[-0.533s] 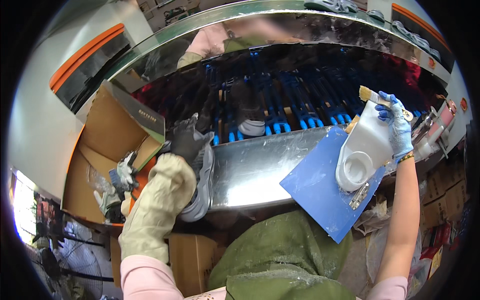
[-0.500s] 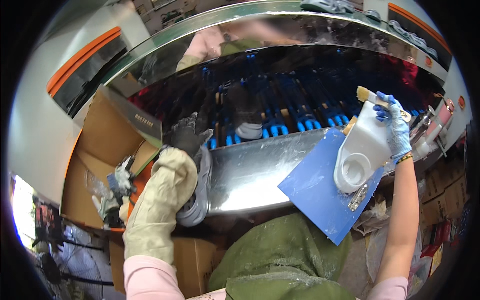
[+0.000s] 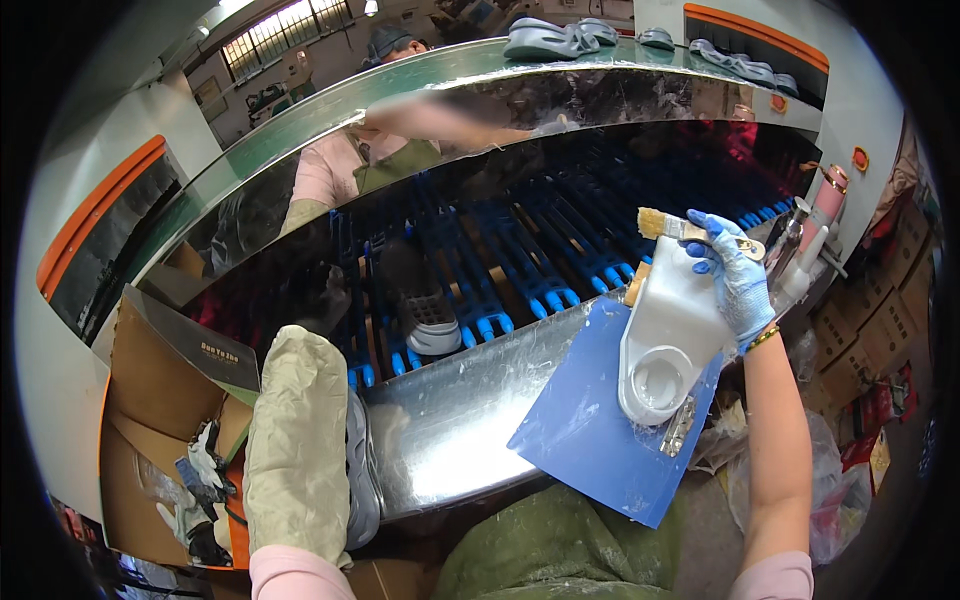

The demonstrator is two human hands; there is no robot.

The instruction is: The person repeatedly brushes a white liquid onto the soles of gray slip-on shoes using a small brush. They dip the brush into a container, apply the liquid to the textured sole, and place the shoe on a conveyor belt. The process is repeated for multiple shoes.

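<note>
My right hand [image 3: 733, 280], in a blue-and-white glove, grips a paintbrush [image 3: 668, 226] with pale bristles by its handle. It rests against a white plastic container [image 3: 672, 300] with a round opening, which lies over a blue clipboard [image 3: 570, 415]. My left arm, in a beige sleeve cover [image 3: 297, 440], reaches toward the dark opening of the machine. Its dark-gloved left hand [image 3: 328, 293] is dim there, its fingers hard to make out. Nearby, a dark shoe with a light sole [image 3: 430, 325] sits on the blue-tipped rack [image 3: 548, 303]. A grey shoe [image 3: 362, 475] stands beside the sleeve.
A metal ledge [image 3: 440, 425] runs along the machine's front. At left is an open cardboard box [image 3: 150, 390] with gloves inside. Grey shoes [image 3: 550, 40] line the green top at the back, with a person [image 3: 390, 42] beyond. Cartons [image 3: 870, 285] are stacked at right.
The view has swung, bringing the far room into sight. My left arm has straightened and its hand now lies in the dark opening. The right hand still grips the paintbrush.
</note>
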